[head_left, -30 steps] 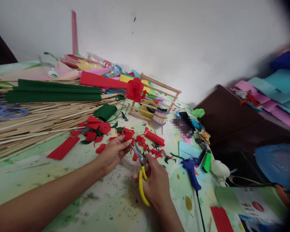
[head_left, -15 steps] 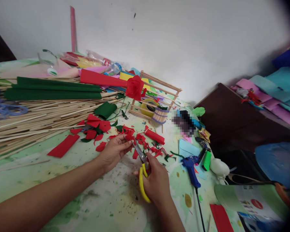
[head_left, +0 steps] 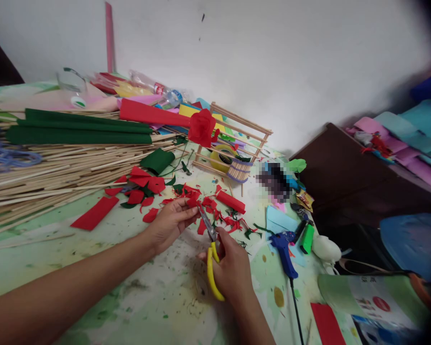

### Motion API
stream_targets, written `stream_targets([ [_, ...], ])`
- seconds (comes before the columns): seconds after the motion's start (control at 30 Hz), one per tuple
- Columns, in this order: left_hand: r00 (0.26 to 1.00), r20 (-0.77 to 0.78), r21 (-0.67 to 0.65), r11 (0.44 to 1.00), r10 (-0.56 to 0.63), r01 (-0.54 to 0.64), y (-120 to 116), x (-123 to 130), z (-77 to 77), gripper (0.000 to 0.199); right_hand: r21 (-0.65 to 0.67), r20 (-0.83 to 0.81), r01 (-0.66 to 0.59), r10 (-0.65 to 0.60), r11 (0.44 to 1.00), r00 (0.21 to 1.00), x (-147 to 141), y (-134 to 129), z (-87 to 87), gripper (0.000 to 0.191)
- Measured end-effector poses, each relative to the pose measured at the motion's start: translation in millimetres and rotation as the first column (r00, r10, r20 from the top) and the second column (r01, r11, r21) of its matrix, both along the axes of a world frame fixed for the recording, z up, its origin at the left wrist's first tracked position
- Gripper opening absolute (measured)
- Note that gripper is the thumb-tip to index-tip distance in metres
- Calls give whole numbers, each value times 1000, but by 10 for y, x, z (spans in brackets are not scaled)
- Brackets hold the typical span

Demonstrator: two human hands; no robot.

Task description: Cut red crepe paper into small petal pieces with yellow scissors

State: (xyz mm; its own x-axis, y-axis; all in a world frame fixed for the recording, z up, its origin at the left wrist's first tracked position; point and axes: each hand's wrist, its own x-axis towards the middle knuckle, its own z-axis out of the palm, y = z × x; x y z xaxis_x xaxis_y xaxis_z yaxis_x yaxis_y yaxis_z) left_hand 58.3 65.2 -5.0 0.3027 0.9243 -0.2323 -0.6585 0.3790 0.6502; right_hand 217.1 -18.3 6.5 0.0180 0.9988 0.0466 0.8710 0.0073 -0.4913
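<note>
My right hand (head_left: 232, 266) is closed round the yellow handles of the scissors (head_left: 211, 270), whose blades point up and left to the fingertips of my left hand (head_left: 174, 223). Between the thumb and fingers of my left hand is a small red piece (head_left: 192, 201), pinched at the blade tips. Red and green scraps (head_left: 233, 223) lie around and beyond both hands. A red roll (head_left: 230, 201) rests just past the blades. Farther back, a red paper flower (head_left: 201, 127) lies against a wooden stick frame (head_left: 240, 118).
Thin sticks (head_left: 57, 177) and green sheets (head_left: 82, 129) cover the left side. On the right are a blue glue gun (head_left: 283, 251), a light blue sheet (head_left: 280, 220), a green lighter-like object (head_left: 307, 239) and a large green bottle (head_left: 369, 297). A red strip (head_left: 95, 213) lies left of my left hand.
The view has shifted very slightly. Both hands, the scissors and the red piece keep nearly the same places.
</note>
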Motion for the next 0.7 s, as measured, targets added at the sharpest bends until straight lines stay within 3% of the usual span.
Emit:
stream_targets([
  [0.2,1000,2,-18,1000,6,-6,12,-8,-19,11,-16,-30,8,-9,1000,1000,-6,-10,-2,31],
  [0.7,998,-59,7,1000,25,-25,38,-10,-8,11,-55,-101,9,-14,998,995,-15,-18,24,32],
])
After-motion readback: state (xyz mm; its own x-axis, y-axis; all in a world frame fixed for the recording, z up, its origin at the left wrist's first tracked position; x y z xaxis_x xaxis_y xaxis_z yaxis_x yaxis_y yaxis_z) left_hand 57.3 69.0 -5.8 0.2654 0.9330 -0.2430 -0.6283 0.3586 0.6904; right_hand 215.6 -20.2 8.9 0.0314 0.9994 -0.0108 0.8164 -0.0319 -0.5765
